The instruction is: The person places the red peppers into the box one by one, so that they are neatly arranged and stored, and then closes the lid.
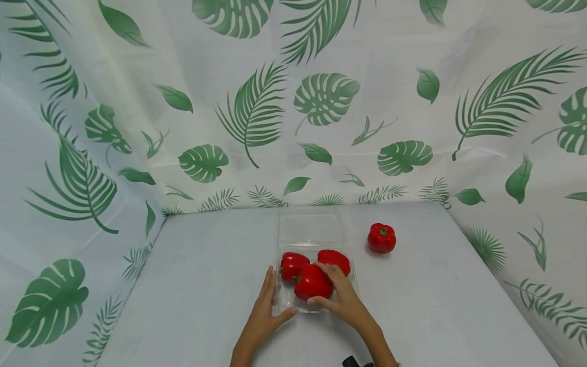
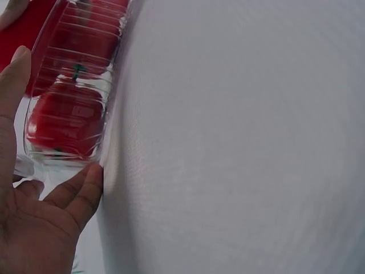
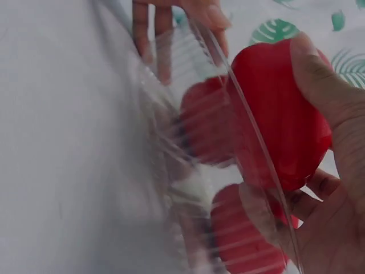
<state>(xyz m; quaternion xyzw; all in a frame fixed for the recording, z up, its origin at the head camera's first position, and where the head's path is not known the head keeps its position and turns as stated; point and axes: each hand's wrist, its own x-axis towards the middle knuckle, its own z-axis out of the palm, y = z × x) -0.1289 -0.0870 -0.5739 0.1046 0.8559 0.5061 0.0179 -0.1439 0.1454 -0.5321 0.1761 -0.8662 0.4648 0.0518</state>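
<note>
A clear plastic clamshell container [image 1: 288, 300] stands on the table with its lid [image 1: 309, 227] folded back. Inside it lie two red bell peppers, one at the back left [image 1: 294, 266] and another at the back right [image 1: 335, 261]. My right hand [image 1: 341, 295] grips a third red bell pepper [image 1: 313, 283] over the container's front part, thumb on the near side and fingers over the far side. With straight fingers along the container's left wall and the thumb by its front edge, my left hand [image 1: 268, 308] touches the container. In the left wrist view those fingertips [image 2: 94, 174] meet the clear wall.
Another red bell pepper [image 1: 381, 238] stands on the white table [image 1: 206, 275], to the right of the lid. Leaf-patterned sheeting [image 1: 330, 168] rises behind and at both sides. A small black object [image 1: 350, 361] shows beside the right forearm at the bottom edge.
</note>
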